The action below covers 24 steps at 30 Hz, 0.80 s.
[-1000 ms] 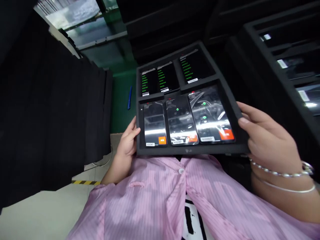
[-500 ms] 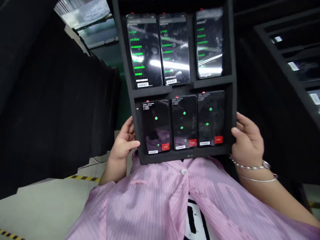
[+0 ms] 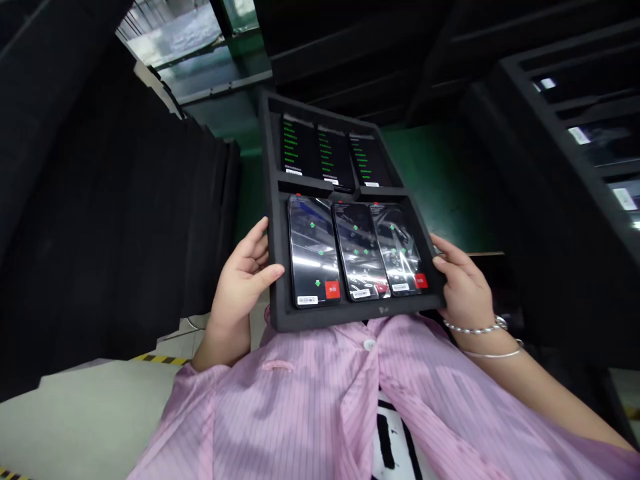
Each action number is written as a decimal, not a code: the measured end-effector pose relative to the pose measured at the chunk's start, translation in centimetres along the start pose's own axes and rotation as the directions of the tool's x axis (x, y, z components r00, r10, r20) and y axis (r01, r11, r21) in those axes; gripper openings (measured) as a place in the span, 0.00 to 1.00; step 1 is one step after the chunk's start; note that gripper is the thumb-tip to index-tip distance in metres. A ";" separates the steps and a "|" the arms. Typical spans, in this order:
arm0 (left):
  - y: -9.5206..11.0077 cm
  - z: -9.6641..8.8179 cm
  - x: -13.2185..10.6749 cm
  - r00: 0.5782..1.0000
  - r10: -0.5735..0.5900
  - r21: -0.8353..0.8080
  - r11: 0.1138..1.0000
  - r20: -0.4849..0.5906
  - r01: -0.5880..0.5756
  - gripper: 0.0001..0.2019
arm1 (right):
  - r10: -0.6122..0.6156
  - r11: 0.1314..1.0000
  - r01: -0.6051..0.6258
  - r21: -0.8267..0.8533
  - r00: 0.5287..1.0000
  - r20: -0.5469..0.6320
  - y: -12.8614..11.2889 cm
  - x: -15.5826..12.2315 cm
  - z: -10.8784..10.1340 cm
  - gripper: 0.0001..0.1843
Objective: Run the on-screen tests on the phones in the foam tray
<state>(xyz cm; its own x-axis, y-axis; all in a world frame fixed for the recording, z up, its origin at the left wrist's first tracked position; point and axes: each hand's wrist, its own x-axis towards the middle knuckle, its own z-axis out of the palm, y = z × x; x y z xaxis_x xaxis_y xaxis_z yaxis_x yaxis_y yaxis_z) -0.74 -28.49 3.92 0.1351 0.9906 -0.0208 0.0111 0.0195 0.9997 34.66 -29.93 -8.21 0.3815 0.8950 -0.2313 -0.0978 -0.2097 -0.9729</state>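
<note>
Gripping the black tray by its left wall, the left hand lays its thumb on the rim. The tray lies between both hands, each touching it, so neither is nearer; its long axis seems to run away from the person. Beyond its divider sit three far phones; before it, three near phones. The right hand clasps the tray's right wall; farther right of the tray, a second tray holds labelled devices.
</note>
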 end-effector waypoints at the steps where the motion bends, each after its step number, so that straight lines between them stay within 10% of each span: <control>1: -0.3 -0.1 0.2 1.000 -0.013 -0.003 1.000 0.000 0.013 0.37 | 0.010 1.000 -0.010 0.015 1.000 -0.016 -0.6 -0.1 0.0 0.29; 11: -7.3 -1.0 3.5 0.983 -0.143 0.017 0.990 0.118 0.142 0.28 | -0.019 0.996 0.004 -0.090 0.985 -0.172 -7.6 -0.4 -0.1 0.25; 17: -9.5 -1.4 4.1 0.954 -0.162 0.053 0.987 0.253 0.153 0.31 | -0.076 0.969 0.066 -0.236 0.996 -0.037 -6.1 0.1 -1.1 0.26; 24: -6.8 -1.9 4.2 0.903 -0.264 0.419 0.902 0.338 0.107 0.30 | -0.159 0.901 0.150 -0.408 0.987 0.013 -2.7 1.4 -2.1 0.25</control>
<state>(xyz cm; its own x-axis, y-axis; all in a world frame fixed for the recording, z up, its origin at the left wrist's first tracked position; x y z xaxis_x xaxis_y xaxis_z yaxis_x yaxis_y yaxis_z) -2.11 -24.21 -3.00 0.4538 0.8441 -0.2858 0.4397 0.0668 0.8957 37.35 -28.95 -5.91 0.3803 0.9219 -0.0739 0.3439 -0.2152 -0.9140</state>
